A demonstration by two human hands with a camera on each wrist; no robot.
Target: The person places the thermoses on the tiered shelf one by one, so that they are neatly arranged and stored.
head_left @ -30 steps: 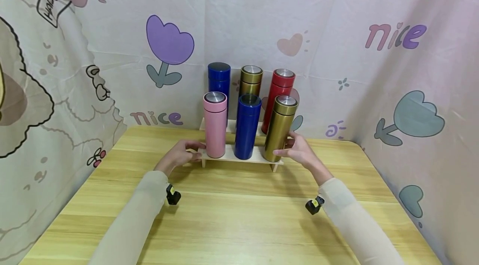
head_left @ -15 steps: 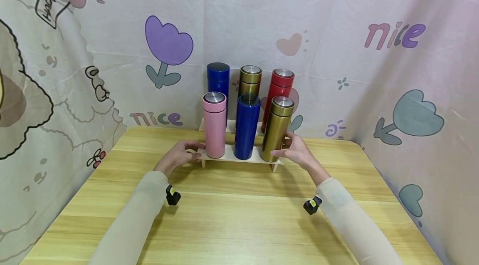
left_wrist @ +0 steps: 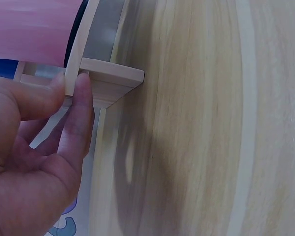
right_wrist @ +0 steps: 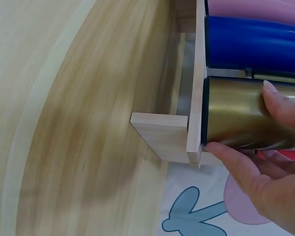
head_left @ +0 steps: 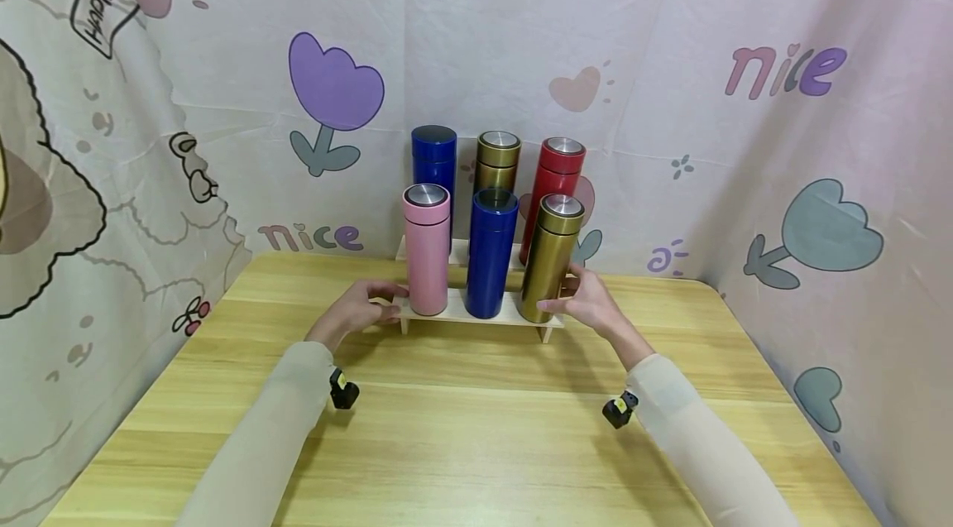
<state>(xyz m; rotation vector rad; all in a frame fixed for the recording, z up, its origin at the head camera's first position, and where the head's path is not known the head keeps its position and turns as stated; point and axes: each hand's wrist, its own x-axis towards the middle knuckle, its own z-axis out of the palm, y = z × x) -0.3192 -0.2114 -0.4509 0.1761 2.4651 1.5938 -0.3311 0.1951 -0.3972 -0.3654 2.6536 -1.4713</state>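
A two-tier wooden rack (head_left: 457,310) carries upright vacuum flasks with steel or dark lids. On its front tier stand a pink flask (head_left: 428,262), a blue flask (head_left: 491,262) and, at the right end, a gold flask (head_left: 549,262). My right hand (head_left: 596,304) grips the gold flask low down, thumb on the near side and fingers round the right and back. In the right wrist view the flask's base (right_wrist: 206,110) meets the shelf board. My left hand (head_left: 356,309) pinches the left end of the front board (left_wrist: 74,73) between thumb and fingers, beside the pink flask.
The rear tier holds another blue flask (head_left: 434,171), a gold flask (head_left: 497,159) and a red flask (head_left: 554,188), partly hidden by the front row. A printed cloth (head_left: 640,97) hangs close behind the rack. The wooden table (head_left: 476,444) spreads out in front.
The front gold flask has shifted slightly left and straightened up, with my right hand moving along with it. My left hand has stayed on the board's end.
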